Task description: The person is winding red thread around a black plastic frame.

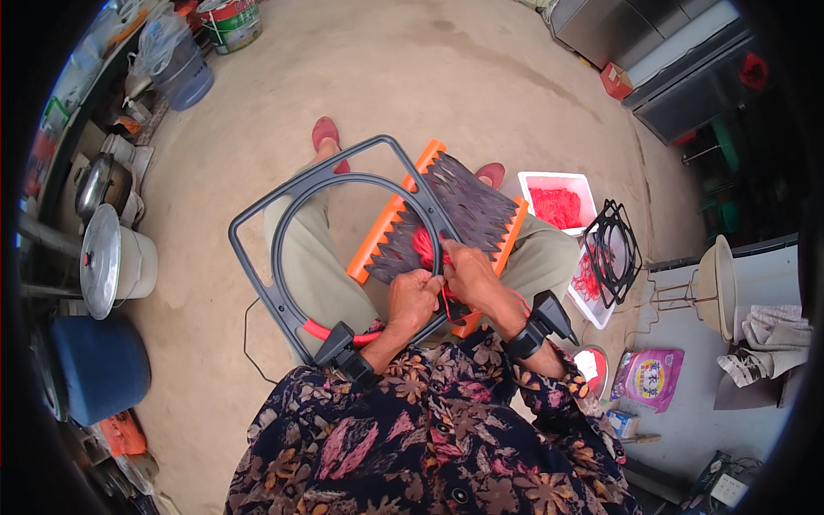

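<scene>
A dark grey plastic frame (249, 221) with a large round ring leans across my lap. Red cord (317, 330) is wrapped round a short stretch of the ring's lower left. My left hand (414, 298) is closed in a pinch at the ring's right side, where a thin red strand shows. Right beside it, my right hand (470, 270) is closed round the same side of the ring; its fingertips are partly hidden. Behind the hands lies a dark toothed panel (463, 199) with orange side bars, and a bundle of red cord (422, 245) rests on it.
To the right, a white foam box (592, 196) holds red cord, and another below it is partly covered by black frames (614, 253). A purple bag (650, 378) lies by the wall. Along the left stand a lidded pot (137, 262), a blue bin (99, 369) and a water jug (184, 81).
</scene>
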A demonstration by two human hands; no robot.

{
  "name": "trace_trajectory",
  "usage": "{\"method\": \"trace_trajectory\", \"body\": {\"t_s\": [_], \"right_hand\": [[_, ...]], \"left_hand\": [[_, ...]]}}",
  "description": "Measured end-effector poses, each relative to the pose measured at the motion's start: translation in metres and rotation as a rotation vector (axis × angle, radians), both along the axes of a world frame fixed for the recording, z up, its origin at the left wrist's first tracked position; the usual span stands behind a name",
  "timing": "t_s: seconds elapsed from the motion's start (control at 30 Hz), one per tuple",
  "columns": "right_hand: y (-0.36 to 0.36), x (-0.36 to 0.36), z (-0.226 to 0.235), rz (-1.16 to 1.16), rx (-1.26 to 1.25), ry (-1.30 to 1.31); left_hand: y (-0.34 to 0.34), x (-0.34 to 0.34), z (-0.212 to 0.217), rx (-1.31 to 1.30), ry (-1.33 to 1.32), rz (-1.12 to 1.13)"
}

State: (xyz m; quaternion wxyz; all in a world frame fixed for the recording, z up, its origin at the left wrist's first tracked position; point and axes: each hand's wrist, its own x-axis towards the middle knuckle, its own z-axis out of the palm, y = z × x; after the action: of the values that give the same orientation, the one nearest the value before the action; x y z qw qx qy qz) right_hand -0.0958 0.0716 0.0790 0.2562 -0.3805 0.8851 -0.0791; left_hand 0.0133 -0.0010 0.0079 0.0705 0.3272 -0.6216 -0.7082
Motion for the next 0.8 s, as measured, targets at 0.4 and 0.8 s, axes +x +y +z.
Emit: {"method": "trace_trajectory", "body": {"t_s": [0.4, 0.8], "right_hand": [[-0.020, 0.009, 0.012, -0.010, -0.397, 0.087], [-0.047, 0.000, -0.024, -0.063, -0.652, -0.025]], "left_hand": [[0.004, 0.000, -0.015, -0.147, -0.153, -0.067], [0.010, 0.003, 0.001, -0.093, -0.135, -0.162]]}}
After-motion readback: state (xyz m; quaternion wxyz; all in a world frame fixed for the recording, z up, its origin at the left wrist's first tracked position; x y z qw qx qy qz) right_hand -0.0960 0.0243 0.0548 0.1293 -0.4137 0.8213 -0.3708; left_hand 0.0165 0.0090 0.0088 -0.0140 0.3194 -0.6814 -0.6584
